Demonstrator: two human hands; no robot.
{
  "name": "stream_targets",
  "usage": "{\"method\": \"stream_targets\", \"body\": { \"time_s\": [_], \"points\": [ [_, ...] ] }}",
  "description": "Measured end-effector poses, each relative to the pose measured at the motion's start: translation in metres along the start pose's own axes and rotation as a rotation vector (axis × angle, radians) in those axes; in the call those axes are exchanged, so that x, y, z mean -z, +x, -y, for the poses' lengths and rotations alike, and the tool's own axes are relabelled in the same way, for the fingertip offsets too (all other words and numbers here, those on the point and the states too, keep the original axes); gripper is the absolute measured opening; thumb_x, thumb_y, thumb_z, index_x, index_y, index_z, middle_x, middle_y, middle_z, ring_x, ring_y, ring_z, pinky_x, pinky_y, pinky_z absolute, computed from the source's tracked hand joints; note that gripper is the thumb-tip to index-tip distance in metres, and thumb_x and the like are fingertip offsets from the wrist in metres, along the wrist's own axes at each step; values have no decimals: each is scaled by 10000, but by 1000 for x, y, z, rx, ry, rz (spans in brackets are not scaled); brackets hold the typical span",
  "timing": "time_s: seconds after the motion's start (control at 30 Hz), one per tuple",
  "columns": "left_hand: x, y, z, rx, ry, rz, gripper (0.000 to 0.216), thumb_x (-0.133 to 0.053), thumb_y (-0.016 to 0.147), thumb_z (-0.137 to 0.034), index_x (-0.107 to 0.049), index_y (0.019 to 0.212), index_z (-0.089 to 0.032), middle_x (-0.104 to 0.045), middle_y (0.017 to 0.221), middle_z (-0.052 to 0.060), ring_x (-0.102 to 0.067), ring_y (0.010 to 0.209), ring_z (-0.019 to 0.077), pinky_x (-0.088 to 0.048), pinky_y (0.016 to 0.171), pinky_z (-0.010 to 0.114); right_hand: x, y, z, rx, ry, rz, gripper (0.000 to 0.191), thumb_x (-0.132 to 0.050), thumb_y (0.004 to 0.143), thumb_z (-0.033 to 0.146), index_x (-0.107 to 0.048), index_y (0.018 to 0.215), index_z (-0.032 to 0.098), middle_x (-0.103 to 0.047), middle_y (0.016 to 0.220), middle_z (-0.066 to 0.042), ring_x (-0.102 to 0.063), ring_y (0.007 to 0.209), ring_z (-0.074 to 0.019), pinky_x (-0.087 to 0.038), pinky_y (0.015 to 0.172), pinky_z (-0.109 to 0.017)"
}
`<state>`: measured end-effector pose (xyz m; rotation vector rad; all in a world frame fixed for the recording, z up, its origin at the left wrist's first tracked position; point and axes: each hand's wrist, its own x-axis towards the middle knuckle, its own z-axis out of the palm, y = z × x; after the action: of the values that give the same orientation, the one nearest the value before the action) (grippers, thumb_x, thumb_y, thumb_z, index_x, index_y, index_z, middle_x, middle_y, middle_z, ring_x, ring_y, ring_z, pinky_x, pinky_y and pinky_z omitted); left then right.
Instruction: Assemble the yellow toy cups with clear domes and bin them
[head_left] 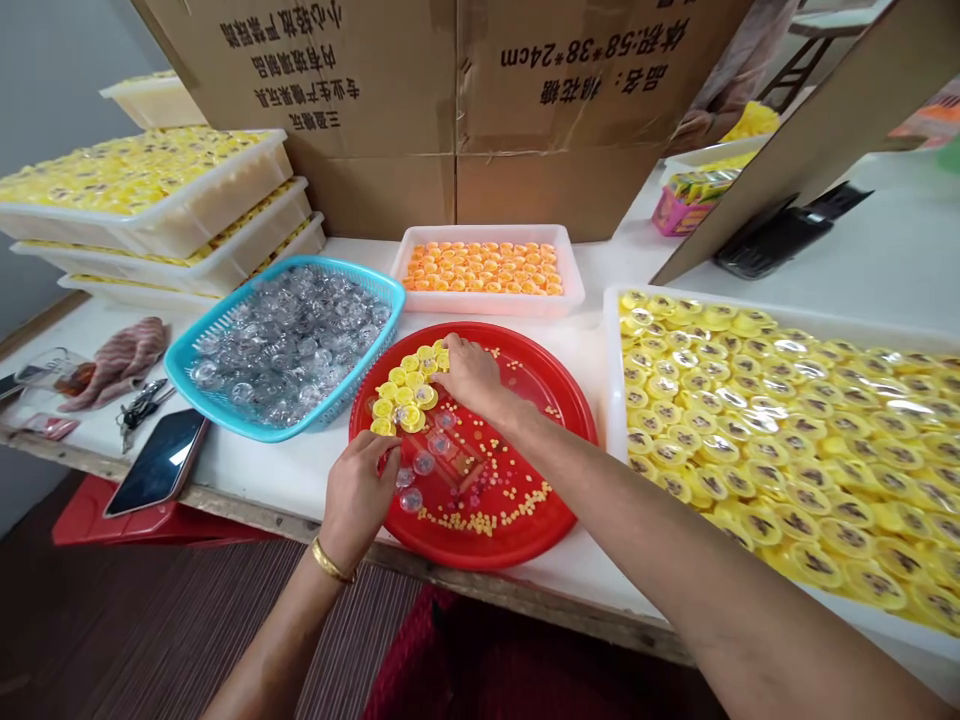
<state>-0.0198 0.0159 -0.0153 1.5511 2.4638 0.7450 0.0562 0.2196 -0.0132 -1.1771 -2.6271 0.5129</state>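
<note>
The yellow pieces point(413, 379) lie clustered in the red tray point(487, 555), between the person's hands: left hand point(364, 490) half-curled at their near end, right hand point(471, 374) bent over the far end; whether either grips one, I can't tell.

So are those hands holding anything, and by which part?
It can't be told: left hand and right hand are at opposite ends of the yellow pieces, any grip hidden.
</note>
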Motion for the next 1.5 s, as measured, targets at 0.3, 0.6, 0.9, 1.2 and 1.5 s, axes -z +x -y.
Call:
{"method": "stream_targets", "body": {
  "time_s": [0.3,0.6,0.9,1.2,1.5],
  "points": [
    [-8,19,-29,-98,-157,-53,208,-494,903,-202,-689,967,-169,-655,900,61,-617,817,179,-465,763,294,21,-26,-12,11,-12,-4,385,-644,832,116,-510,1191,150,-651,1042,-113,-608,982,-283,-484,780,-331],
    [-41,12,-85,-230,-311,91,161,-466,892,-119,-606,832,-169,-573,817,38,-541,745,150,-417,672,261,25,-150,-23,132,157,-50,575,-562,735,29,-433,1276,178,-649,1089,-106,-659,898,-282,-537,741,-357],
    [-32,-14,-73,-148,-289,298,140,-523,764,-48,-573,713,-170,-548,717,8,-514,630,130,-388,594,249,7,-175,-38,35,282,-247,491,-524,785,111,-448,1265,179,-635,1090,-128,-643,948,-304,-550,798,-450],
    [-36,38,-57,-199,340,121,215,-468,897,-196,-656,820,-127,-606,911,144,-597,860,267,-435,671,344,13,-173,-31,-182,803,-200,386,-583,815,264,-528,1194,217,-619,1147,-84,-655,926,-220,-570,767,-338],
    [-46,38,-53,-294,249,225,185,-482,845,-123,-621,725,-149,-604,844,96,-578,771,200,-433,691,311,9,-177,-34,-214,952,-199,295,-601,810,285,-579,1096,213,-622,1145,-82,-633,993,-226,-568,826,-352]
  ]
}}
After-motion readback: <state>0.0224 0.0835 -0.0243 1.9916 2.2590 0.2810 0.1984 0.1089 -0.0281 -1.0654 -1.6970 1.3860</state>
